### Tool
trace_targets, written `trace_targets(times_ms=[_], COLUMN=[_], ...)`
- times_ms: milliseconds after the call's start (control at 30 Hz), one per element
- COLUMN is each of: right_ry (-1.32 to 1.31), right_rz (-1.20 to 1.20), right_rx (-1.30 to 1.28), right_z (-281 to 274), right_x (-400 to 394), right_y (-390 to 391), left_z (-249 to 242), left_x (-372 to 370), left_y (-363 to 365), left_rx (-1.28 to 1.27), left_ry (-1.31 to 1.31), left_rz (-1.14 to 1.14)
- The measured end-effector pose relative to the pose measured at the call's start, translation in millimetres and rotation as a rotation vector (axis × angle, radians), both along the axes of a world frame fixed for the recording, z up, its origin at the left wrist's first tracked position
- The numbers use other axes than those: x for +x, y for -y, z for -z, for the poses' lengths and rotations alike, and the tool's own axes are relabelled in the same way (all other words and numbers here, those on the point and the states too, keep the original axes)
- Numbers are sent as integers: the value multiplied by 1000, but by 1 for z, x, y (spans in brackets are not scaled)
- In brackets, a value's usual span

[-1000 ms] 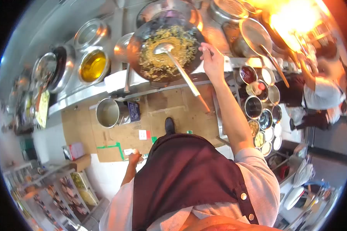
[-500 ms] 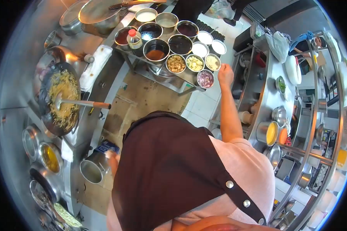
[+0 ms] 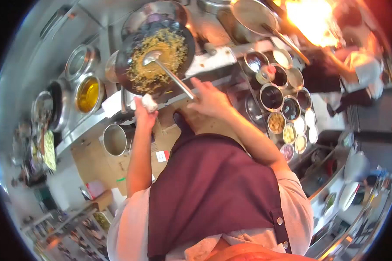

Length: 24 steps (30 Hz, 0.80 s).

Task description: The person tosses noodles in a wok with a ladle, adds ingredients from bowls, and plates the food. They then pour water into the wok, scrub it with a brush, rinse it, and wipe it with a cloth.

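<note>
A dark wok [image 3: 189, 52] sits on the stove, holding a yellowish shredded food mix [image 3: 170, 43]. The bowl of a metal ladle [image 3: 170, 75] rests in the mix, its shaft slanting out toward me. My right hand [image 3: 212, 101] is at the shaft's outer end, fingers apart, with thumb and forefinger on either side of it. A bunched white cloth [image 3: 149, 103] is gripped in my left hand [image 3: 144, 116], just below the wok's near rim. Below that hand is a metal pot [image 3: 115, 140].
Sauce and ingredient containers [image 3: 272, 96] crowd a stand at right. A large flame [image 3: 313, 21] burns at upper right, near another person [image 3: 357, 69]. A pot of yellow oil [image 3: 89, 95] stands left of the wok. Cardboard [image 3: 96, 161] covers part of the floor.
The view has turned toward the stove. My right hand has come from beside the ingredient containers to the ladle. My left hand, near the metal pot before, now grips a white cloth. A flame has appeared.
</note>
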State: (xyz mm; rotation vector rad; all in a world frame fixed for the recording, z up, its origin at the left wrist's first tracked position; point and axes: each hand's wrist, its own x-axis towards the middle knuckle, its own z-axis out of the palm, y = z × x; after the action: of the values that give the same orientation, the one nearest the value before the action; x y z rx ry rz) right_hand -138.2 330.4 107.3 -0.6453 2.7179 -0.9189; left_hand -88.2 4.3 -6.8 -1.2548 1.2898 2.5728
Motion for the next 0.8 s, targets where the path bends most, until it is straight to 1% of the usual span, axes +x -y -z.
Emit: trace_targets(times_ms=[33, 100, 167, 200, 233, 267, 300, 333, 367, 400, 433, 467, 500, 567, 600, 667, 700, 733, 767, 800], right_ry=[116, 329, 40, 146, 278, 402, 555, 520, 443, 358, 269, -27, 25, 16, -37, -141, -127, -115, -101, 72], right_rz=[-125, -129, -186, -121, -28, 73, 210, 133, 98, 64, 32, -89, -118, -112, -67, 11, 133, 174, 218, 184], right_rx=[160, 248, -216, -205, -195, -184, -176, -171, -143, -117, -89, 57, 257, 292, 249, 166, 129, 93, 49, 13], right_z=[5, 31, 66, 59, 36, 12, -27, -41, -35, -15, 2, 20, 5, -15, -13, 15, 31, 47, 57, 45], right_x=[-19, -69, -100, -116, -133, -150, -161, -181, -195, -208, -222, -222, -216, -213, -214, -221, -220, -219, -215, -204], right_y=[33, 74, 68, 62, 71, 80, 100, 122, 140, 158, 174, 183, 182, 165, 154, 131, 126, 117, 108, 102], left_z=[-1, 16, 22, 16, 13, 7, -3, -21, -44, -59, -62, -57, -58, -38, -29, -22, -15, -4, -5, -16], left_x=[-10, -26, -37, -41, -43, -49, -56, -75, -102, -129, -158, -190, -220, -275, -296, -323, -332, -337, -332, -322], left_y=[-4, -4, -5, -7, -7, -4, 1, 5, 11, 20, 40, 61, 77, 109, 119, 128, 126, 126, 123, 117], left_rx=[53, 92, 109, 91, 79, 53, 24, 16, 4, -9, -57, -64, -77, -51, -37, -30, -22, -26, -5, 12], left_ry=[-5, -40, -30, -9, 19, 3, -5, -6, -18, -38, -97, -102, -117, -79, -61, -46, -31, -46, -36, -29], left_rz=[-24, -10, -91, -144, -172, -182, -179, -207, -231, -253, -160, -120, -75, 2, 35, 15, 5, 14, 10, 8])
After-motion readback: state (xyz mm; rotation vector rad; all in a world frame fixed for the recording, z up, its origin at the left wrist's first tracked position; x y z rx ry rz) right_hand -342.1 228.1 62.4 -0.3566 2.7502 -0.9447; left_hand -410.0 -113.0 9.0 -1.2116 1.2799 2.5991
